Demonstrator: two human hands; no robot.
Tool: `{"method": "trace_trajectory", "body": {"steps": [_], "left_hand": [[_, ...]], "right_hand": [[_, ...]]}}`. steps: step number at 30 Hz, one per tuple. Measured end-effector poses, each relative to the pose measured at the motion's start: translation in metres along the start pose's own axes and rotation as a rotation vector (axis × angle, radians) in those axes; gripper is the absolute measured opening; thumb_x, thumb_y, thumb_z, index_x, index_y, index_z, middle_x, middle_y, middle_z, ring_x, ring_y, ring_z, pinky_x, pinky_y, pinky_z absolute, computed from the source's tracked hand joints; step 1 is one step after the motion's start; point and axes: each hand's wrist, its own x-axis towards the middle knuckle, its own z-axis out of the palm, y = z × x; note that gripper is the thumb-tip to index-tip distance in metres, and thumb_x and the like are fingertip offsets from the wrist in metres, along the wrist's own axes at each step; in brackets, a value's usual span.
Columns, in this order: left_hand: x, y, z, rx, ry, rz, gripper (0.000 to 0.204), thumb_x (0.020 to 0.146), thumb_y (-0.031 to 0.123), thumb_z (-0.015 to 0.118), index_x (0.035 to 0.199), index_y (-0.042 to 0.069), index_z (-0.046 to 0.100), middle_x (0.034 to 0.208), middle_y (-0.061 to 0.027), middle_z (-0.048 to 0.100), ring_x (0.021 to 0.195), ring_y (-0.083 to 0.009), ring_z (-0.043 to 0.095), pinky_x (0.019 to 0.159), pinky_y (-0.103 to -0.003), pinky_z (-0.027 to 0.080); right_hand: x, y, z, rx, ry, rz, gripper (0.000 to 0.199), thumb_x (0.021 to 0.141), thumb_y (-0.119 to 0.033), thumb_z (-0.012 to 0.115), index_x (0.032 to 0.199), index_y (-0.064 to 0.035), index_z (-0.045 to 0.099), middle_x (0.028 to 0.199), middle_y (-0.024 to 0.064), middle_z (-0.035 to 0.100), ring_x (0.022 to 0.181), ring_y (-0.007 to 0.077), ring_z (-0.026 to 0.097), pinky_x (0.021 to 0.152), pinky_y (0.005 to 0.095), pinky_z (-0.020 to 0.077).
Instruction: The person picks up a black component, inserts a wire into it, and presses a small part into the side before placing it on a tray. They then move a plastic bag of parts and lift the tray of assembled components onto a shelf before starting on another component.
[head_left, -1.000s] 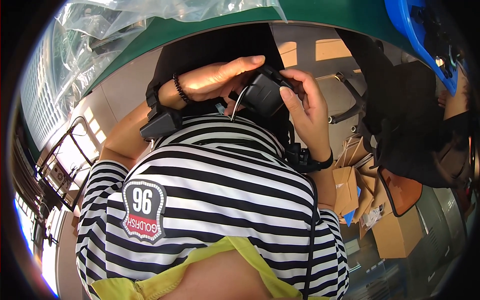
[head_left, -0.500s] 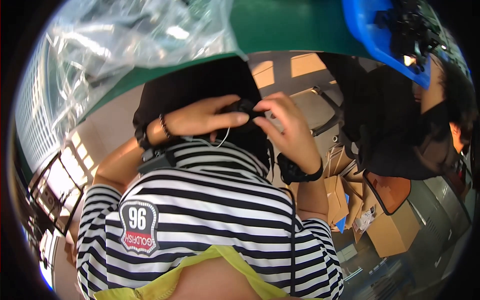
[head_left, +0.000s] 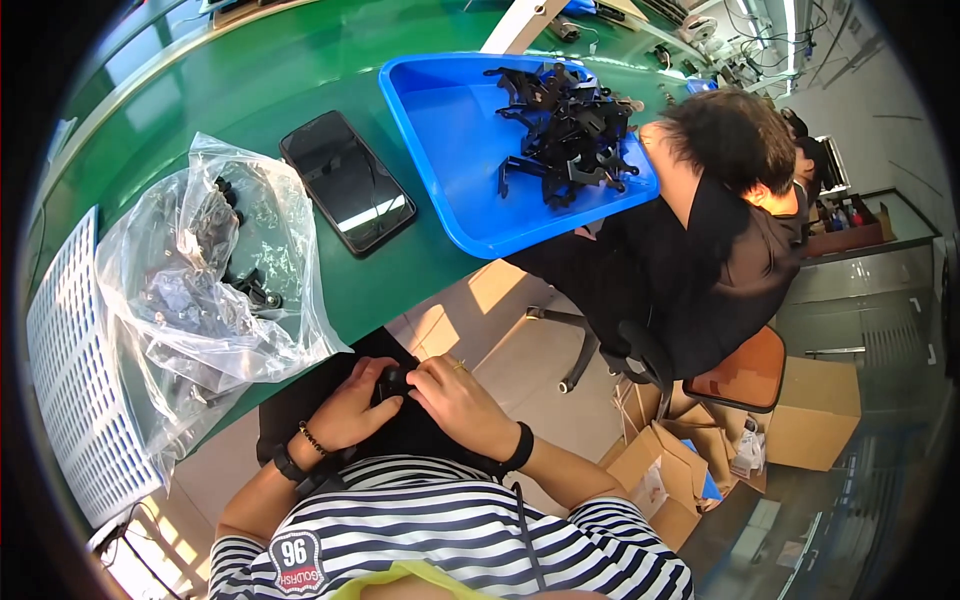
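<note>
Low in the frame, just left of centre, we see the left hand and the right hand meeting over the lap, below the near edge of the green table. Between them sits a small black part, and both hands are closed on it: the left fingers curl around it from the left, while the right fingers cover it from the right (most of the part is hidden, so we cannot tell its shape). The left wrist wears a dark bead bracelet and a black band; the right wrist wears a black band too.

On the table, at the left of the frame, lies a crumpled clear plastic bag with dark parts inside, and beside it at the far left edge stands a white slotted basket. A black phone lies face up in the upper middle, just left of a blue tray that holds a heap of black plastic parts. The tray overhangs the table edge a little.

At the upper right another person in dark clothes sits on a chair with an orange seat. Open cardboard boxes stand on the floor at the lower right, well apart from our hands.
</note>
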Motion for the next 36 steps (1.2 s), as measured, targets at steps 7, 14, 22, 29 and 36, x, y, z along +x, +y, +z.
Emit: {"method": "trace_trajectory", "body": {"steps": [7, 14, 22, 29, 36], "left_hand": [[0.002, 0.003, 0.002, 0.02, -0.019, -0.06, 0.051, 0.095, 0.021, 0.063, 0.139, 0.004, 0.044, 0.124, -0.0188, 0.05, 0.114, -0.0362, 0.057, 0.101, -0.038, 0.046], [-0.001, 0.009, 0.002, -0.017, -0.021, -0.099, 0.053, 0.096, 0.029, 0.062, 0.139, 0.005, 0.045, 0.125, -0.0211, 0.051, 0.114, -0.0409, 0.058, 0.098, -0.043, 0.048], [0.003, -0.002, 0.004, -0.058, -0.026, -0.134, 0.052, 0.098, 0.03, 0.06, 0.14, 0.004, 0.044, 0.126, -0.0212, 0.051, 0.113, -0.0415, 0.059, 0.097, -0.043, 0.049], [0.0, -0.002, 0.002, 0.014, -0.01, -0.079, 0.051, 0.099, 0.026, 0.061, 0.141, 0.002, 0.043, 0.124, -0.0168, 0.05, 0.094, -0.0274, 0.063, 0.082, -0.036, 0.053], [0.003, -0.004, 0.002, -0.018, -0.026, -0.071, 0.05, 0.099, 0.023, 0.061, 0.141, 0.002, 0.044, 0.123, -0.0142, 0.05, 0.086, -0.0191, 0.065, 0.075, -0.031, 0.055]], "right_hand": [[-0.007, 0.001, 0.014, -0.014, 0.097, 0.098, 0.025, 0.086, -0.006, 0.072, 0.106, -0.0011, 0.057, 0.099, 0.0132, 0.059, 0.094, 0.0329, 0.06, 0.082, 0.041, 0.05], [-0.011, 0.0, 0.021, 0.02, 0.073, 0.19, 0.026, 0.087, -0.007, 0.071, 0.105, -0.0008, 0.054, 0.104, 0.0153, 0.058, 0.097, 0.0348, 0.059, 0.083, 0.0428, 0.0491], [0.0, 0.014, 0.008, 0.051, 0.052, -0.05, 0.031, 0.087, -0.008, 0.07, 0.112, 0.0, 0.054, 0.111, 0.0165, 0.055, 0.104, 0.0357, 0.056, 0.09, 0.044, 0.0475], [0.002, 0.018, 0.026, -0.024, 0.04, 0.041, 0.035, 0.088, -0.009, 0.069, 0.118, -0.0001, 0.054, 0.115, 0.016, 0.055, 0.107, 0.0362, 0.055, 0.093, 0.0429, 0.0471], [0.001, 0.027, 0.015, 0.093, -0.015, -0.009, 0.035, 0.09, -0.012, 0.069, 0.121, -0.0015, 0.055, 0.117, 0.0147, 0.056, 0.109, 0.0344, 0.055, 0.094, 0.0437, 0.0458]]}}
